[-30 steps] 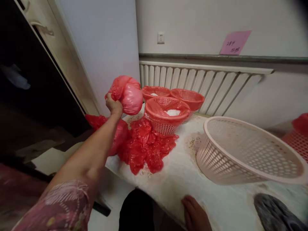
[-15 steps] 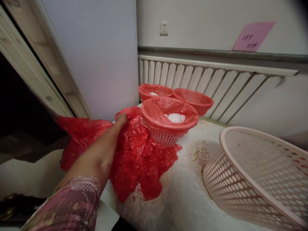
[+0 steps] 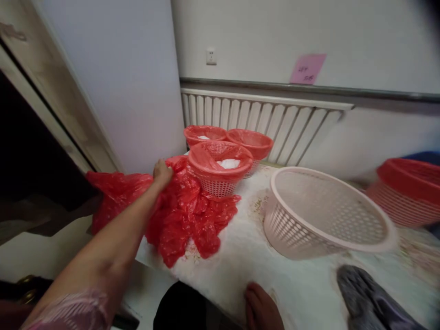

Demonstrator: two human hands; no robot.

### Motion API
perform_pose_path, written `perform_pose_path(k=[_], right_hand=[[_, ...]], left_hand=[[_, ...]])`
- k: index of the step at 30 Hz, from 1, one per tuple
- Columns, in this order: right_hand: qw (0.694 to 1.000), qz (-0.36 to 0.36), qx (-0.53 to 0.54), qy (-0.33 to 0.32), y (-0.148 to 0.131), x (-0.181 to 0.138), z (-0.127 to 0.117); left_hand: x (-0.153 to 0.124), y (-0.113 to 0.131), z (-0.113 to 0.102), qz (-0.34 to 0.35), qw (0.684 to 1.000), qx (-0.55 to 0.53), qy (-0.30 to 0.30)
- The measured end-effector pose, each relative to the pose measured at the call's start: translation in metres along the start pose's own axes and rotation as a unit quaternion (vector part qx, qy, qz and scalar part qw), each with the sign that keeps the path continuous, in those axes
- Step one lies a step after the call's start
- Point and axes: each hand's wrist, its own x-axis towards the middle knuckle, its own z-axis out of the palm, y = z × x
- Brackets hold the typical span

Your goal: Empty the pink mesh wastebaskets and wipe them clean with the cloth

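My left hand (image 3: 162,174) reaches out to the far left of the table, its fingers closed on the edge of a heap of red plastic bags (image 3: 178,211). Part of the crumpled film trails off to the left and over the table edge. Just right of that hand stands a small basket (image 3: 218,185) lined with a red bag, with something white inside. Two more lined baskets, a left one (image 3: 206,133) and a right one (image 3: 252,142), stand behind it. My right hand (image 3: 263,307) is low at the table's near edge, fingers curled together with nothing visible in them.
A large pale pink basket (image 3: 309,243) stands on the patterned tablecloth (image 3: 237,256). Beyond it is a red-topped basket (image 3: 409,192). Grey cloth (image 3: 371,298) lies at the near right. A radiator (image 3: 261,110) runs along the wall; a white panel (image 3: 117,82) rises behind the bags.
The view has swung right and back, bringing my right hand, the red-topped basket and the grey cloth into sight. My left hand still grips the red bags, slightly nearer their left side.
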Motion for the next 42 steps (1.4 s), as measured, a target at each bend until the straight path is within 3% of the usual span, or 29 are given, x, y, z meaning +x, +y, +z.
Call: perform_pose_path(k=[3,7,11,14,16,19,21,24,27,30,32,35,40,42], right_hand=[[0.998,0.048,0.029,-0.032,-0.014,0.009,-0.01],[0.988,0.097,0.102,-0.061,-0.018,0.015,-0.022],[0.984,0.13,0.12,-0.032,0.002,-0.007,-0.046],[0.987,0.157,0.027,0.029,0.03,-0.031,-0.091],[0.976,0.187,-0.079,0.073,0.052,-0.045,-0.13],[0.931,0.275,-0.23,0.068,0.084,-0.061,-0.18],[0.903,0.326,-0.278,0.024,0.103,-0.073,-0.196],[0.886,0.362,-0.284,-0.057,0.123,-0.092,-0.198],[0.9,0.355,-0.244,-0.06,0.136,-0.104,-0.193],[0.905,0.404,-0.129,0.024,0.147,-0.104,-0.198],[0.864,0.488,0.037,0.122,0.153,-0.1,-0.208],[0.755,0.553,0.253,0.245,0.157,-0.09,-0.229],[0.682,0.431,0.484,0.338,0.123,-0.058,-0.288],[0.672,0.397,0.503,0.372,0.097,-0.037,-0.317]], left_hand=[[-0.049,0.042,-0.002,0.045,0.999,-0.025,-0.011],[-0.143,0.114,0.001,0.152,0.978,-0.128,-0.068],[-0.237,0.177,0.007,0.295,0.929,-0.164,-0.153],[-0.289,0.211,0.014,0.39,0.885,-0.169,-0.188],[-0.314,0.231,0.018,0.428,0.869,-0.153,-0.195],[-0.339,0.262,0.025,0.468,0.854,-0.102,-0.202],[-0.35,0.283,0.029,0.494,0.839,-0.037,-0.228],[-0.359,0.307,0.035,0.495,0.815,0.073,-0.292],[-0.36,0.315,0.037,0.475,0.816,0.106,-0.311],[-0.357,0.309,0.028,0.454,0.832,0.11,-0.299],[-0.356,0.301,0.017,0.44,0.848,0.102,-0.278],[-0.36,0.292,-0.001,0.421,0.87,0.076,-0.244],[-0.385,0.282,-0.017,0.378,0.897,-0.002,-0.228],[-0.397,0.277,-0.018,0.341,0.908,-0.061,-0.236]])
